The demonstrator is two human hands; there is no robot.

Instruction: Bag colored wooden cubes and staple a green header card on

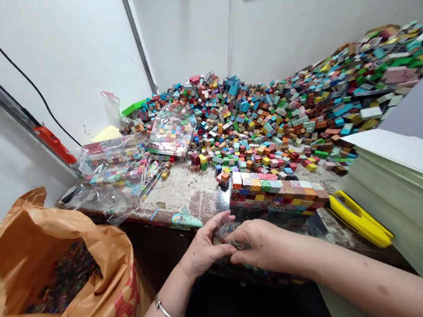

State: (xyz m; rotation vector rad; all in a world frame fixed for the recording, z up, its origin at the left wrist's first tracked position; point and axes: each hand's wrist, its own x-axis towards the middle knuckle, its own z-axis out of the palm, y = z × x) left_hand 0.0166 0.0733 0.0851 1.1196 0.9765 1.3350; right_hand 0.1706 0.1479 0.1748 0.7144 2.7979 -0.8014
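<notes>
Left hand [206, 250], right hand [260, 244]: both grips pinching clear plastic [223, 230] | just nearside of block stack [275, 192] | likely light, limp, slippery; take the edge | partly hidden, mind

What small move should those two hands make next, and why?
Perhaps ease the left hand and right hand slightly apart to spread what looks like clear plastic between them: it seems bunched where they meet, and the stacked blocks lie just beyond, in neither hand.
</notes>
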